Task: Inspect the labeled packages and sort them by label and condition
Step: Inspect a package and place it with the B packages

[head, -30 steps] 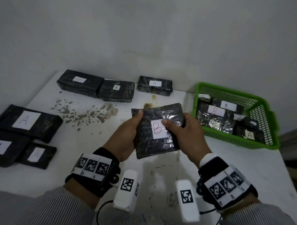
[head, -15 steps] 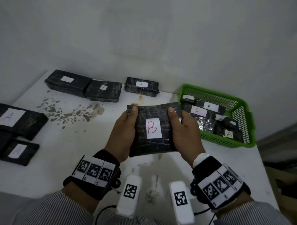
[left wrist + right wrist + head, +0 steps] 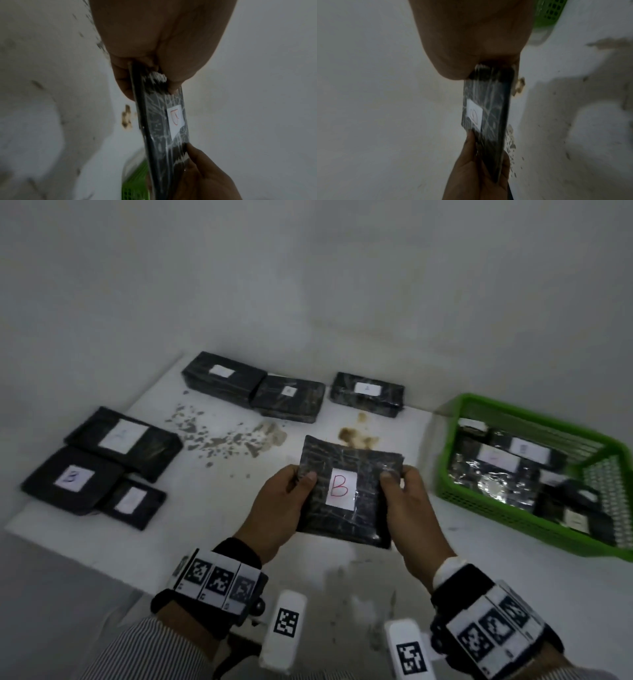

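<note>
A flat black foil-wrapped package point(image 3: 346, 491) with a white label marked with a red B is held above the table's middle. My left hand point(image 3: 281, 505) grips its left edge, thumb on top. My right hand point(image 3: 407, 505) grips its right edge the same way. In the left wrist view the package point(image 3: 159, 124) runs edge-on from my left hand point(image 3: 154, 54) to the right hand point(image 3: 202, 169). The right wrist view shows the package point(image 3: 488, 115) between my right hand point(image 3: 471, 40) and the left hand point(image 3: 476, 169). Fingers under the package are hidden.
A green basket point(image 3: 455, 484) at the right holds several black labeled packages. Three black packages point(image 3: 287, 397) line the back wall. Three more point(image 3: 102, 467) lie at the table's left edge. Brown stains point(image 3: 233, 436) mark the white table point(image 3: 212, 525).
The package has been turned so its B label faces up squarely, and both hands have shifted to its side edges. The head view has swung left and pulled back.
</note>
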Available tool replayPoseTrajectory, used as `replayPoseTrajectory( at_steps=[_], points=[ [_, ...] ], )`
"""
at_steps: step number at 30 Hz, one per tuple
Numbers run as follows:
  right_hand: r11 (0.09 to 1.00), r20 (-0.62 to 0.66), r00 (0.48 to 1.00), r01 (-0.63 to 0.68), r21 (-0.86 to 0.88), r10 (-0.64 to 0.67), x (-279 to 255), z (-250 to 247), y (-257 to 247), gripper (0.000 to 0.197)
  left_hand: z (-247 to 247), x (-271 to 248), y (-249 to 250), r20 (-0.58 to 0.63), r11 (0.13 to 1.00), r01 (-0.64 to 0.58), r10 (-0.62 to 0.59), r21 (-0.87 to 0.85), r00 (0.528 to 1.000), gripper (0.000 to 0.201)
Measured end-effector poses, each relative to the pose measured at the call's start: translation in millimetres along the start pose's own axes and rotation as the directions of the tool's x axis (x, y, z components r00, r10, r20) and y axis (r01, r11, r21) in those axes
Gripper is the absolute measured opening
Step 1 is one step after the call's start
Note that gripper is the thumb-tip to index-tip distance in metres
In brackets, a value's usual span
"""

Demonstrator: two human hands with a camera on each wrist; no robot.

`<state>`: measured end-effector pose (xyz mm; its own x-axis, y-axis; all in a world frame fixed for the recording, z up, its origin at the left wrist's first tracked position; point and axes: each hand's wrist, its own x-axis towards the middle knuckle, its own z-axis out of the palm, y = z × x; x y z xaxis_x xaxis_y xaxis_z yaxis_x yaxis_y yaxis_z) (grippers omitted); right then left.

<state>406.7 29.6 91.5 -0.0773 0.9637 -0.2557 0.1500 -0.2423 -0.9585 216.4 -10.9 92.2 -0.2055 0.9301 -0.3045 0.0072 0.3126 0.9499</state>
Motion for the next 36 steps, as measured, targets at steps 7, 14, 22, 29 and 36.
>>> replayPoseTrajectory(
  at_steps=[7, 14, 22, 29, 36],
  points=[
    [0.988, 0.367, 0.918, -0.154, -0.014, 0.148, 16, 115, 4, 0.019, -146, 14, -32, -0.219, 0.986, 0.057, -0.021, 0.155, 0.975, 0.021],
    [0.922, 0.334, 0.872, -0.388, 0.024, 0.358, 52, 233, 27, 0.02, -286, 35, -58, -0.289, 0.799, 0.129, 0.058, 0.587, 0.956, 0.015],
    [0.908, 0.176, 0.896, -0.418, 0.022, 0.408, 85, 285, 55, 0.014, -325, 50, -96, -0.062, 0.697, 0.145, -0.143, 0.702, 0.988, 0.036],
    [0.927, 0.024, 0.936, -0.344, -0.152, 0.352, 107, 292, 53, 0.026, -324, 61, -110, 0.046, 0.537, 0.051, -0.166, 0.842, 0.985, 0.035],
    [0.73, 0.115, 0.924, -0.208, -0.651, 0.365, 111, 307, 48, 0.04, -323, 86, -87, 0.129, 0.366, 0.009, -0.352, 0.931, 0.927, 0.039]
  ],
)
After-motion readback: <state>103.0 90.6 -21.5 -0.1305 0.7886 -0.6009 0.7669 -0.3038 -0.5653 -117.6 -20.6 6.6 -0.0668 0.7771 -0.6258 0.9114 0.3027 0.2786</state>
